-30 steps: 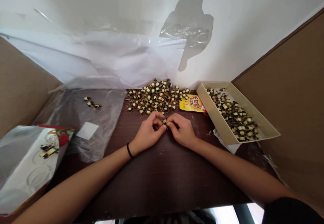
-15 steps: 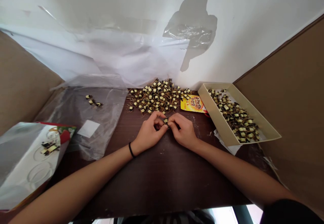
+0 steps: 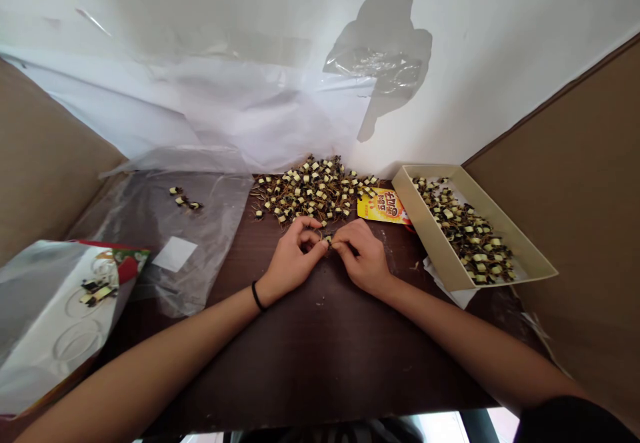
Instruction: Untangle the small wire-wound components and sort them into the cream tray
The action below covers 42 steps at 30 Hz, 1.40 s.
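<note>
Between my two hands is one small yellow-taped coil part (image 3: 327, 239) with a black body, held over the dark table. My left hand (image 3: 300, 251) pinches it between thumb and fingers from the left. From the right, the thumb and forefinger of my right hand (image 3: 361, 251) are closed at the part's other side, where its thin leads seem to be; the fingertips hide the details. Just beyond my fingers lies a heap of the same coil parts (image 3: 315, 189), with copper-coloured wire leads sticking out.
On the right, a cream box (image 3: 530, 271) holds many more of these parts. A yellow snack packet (image 3: 383, 205) lies beside it. Clear plastic sheeting (image 3: 210, 229) with a few parts and a white paper square (image 3: 175, 254) covers the left. A printed bag (image 3: 50, 336) sits nearer, parts on top.
Both hands stay in nearly the same place. The part has turned slightly between my fingers, and my left fingers have shifted a little around it.
</note>
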{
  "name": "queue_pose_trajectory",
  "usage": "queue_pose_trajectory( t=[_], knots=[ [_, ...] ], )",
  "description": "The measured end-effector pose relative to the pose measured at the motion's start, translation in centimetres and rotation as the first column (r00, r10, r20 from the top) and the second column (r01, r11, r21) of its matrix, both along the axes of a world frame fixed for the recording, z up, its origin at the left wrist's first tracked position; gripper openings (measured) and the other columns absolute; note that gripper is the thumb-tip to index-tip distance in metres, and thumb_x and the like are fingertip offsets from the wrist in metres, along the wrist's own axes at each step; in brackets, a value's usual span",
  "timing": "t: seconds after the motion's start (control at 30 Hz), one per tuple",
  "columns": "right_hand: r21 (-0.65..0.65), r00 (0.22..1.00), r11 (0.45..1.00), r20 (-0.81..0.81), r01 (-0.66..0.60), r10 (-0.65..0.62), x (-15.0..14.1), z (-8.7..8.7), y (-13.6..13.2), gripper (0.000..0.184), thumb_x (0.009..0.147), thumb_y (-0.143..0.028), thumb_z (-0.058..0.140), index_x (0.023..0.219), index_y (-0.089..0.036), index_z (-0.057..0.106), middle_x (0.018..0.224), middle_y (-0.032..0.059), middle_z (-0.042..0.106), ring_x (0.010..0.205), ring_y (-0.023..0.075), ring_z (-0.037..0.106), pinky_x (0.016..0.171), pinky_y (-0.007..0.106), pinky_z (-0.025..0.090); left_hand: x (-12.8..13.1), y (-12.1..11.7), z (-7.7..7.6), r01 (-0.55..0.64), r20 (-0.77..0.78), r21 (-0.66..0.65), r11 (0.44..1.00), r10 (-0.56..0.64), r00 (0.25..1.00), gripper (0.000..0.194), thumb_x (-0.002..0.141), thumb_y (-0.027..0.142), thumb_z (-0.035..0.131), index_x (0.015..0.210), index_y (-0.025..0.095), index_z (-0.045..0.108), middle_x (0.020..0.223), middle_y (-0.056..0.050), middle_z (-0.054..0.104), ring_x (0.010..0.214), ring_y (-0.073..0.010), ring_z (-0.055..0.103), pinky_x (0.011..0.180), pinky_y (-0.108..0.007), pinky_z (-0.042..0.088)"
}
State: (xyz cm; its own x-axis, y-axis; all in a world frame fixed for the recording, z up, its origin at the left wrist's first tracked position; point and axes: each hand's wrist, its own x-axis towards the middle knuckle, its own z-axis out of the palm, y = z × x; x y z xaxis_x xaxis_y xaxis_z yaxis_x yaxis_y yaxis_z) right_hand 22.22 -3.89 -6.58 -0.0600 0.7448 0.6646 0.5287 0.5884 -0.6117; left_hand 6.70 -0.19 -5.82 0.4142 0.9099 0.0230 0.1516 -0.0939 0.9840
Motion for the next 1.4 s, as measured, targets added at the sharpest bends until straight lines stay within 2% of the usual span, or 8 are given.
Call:
queue_pose_trajectory(
  t=[0.33,0.57,0.77,1.0,1.2,1.4],
  knots=[
    [-0.194,0.993,0.98,-0.116,-0.033,0.01,0.33,-0.45,0.32,0.016,0.088,-0.019,0.055,0.073,-0.019,0.059,0.072,0.001,0.063,0.071,0.0148,0.058,0.068,0.028,0.046,-0.28,0.19,-0.21,-0.006,0.05,-0.007,1.0,0.007,0.999,0.025,0.079,0.023,0.059,0.099,0.017,0.045,0.065,0.005,0.058,0.063,-0.0105,0.057,0.068,-0.025,0.043],
    [-0.219,0.992,0.974,-0.12,-0.056,0.03,0.31,-0.54,0.36,0.015,0.087,-0.019,0.055,0.073,-0.02,0.06,0.073,0.0011,0.064,0.071,0.0144,0.058,0.068,0.028,0.047,-0.25,0.17,-0.12,-0.025,0.05,0.001,1.0,0.025,0.998,0.024,0.079,0.023,0.06,0.098,0.018,0.046,0.064,0.005,0.058,0.062,-0.0104,0.057,0.066,-0.024,0.043],
    [-0.274,0.989,0.96,-0.145,-0.056,0.016,0.31,-0.67,0.48,0.016,0.087,-0.02,0.056,0.071,-0.019,0.06,0.072,0.0006,0.063,0.069,0.0137,0.057,0.067,0.027,0.045,-0.32,0.05,-0.15,0.009,0.033,0.03,0.999,-0.01,0.999,0.022,0.08,0.023,0.059,0.098,0.018,0.046,0.066,0.004,0.059,0.064,-0.0109,0.058,0.067,-0.025,0.044],
    [-0.32,0.996,0.947,-0.092,-0.044,0.015,0.3,-0.56,0.33,0.016,0.085,-0.022,0.057,0.07,-0.018,0.059,0.065,-0.0002,0.057,0.06,0.0122,0.051,0.058,0.025,0.041,-0.36,-0.29,-0.08,0.049,0.009,0.086,0.995,-0.05,0.999,0.02,0.082,0.022,0.057,0.099,0.018,0.047,0.07,0.003,0.06,0.067,-0.0108,0.059,0.068,-0.024,0.046],
    [-0.364,0.992,0.93,-0.123,-0.049,0.004,0.43,-0.43,0.24,0.016,0.084,-0.023,0.057,0.069,-0.018,0.059,0.064,-0.0001,0.058,0.058,0.0116,0.05,0.055,0.024,0.04,-0.32,-0.44,-0.1,0.067,-0.02,0.133,0.989,-0.065,0.998,0.017,0.082,0.02,0.056,0.097,0.018,0.047,0.074,0.002,0.06,0.07,-0.0113,0.061,0.07,-0.025,0.048],
    [-0.334,0.994,0.94,-0.109,-0.066,0.031,0.66,-0.5,0.3,0.019,0.086,-0.026,0.055,0.069,-0.018,0.058,0.067,0.0011,0.061,0.06,0.0128,0.052,0.057,0.026,0.041,-0.3,-0.59,-0.09,0.077,-0.034,0.152,0.985,-0.073,0.997,0.016,0.083,0.02,0.056,0.097,0.019,0.047,0.076,0.001,0.062,0.072,-0.0125,0.063,0.071,-0.026,0.048]
  ],
)
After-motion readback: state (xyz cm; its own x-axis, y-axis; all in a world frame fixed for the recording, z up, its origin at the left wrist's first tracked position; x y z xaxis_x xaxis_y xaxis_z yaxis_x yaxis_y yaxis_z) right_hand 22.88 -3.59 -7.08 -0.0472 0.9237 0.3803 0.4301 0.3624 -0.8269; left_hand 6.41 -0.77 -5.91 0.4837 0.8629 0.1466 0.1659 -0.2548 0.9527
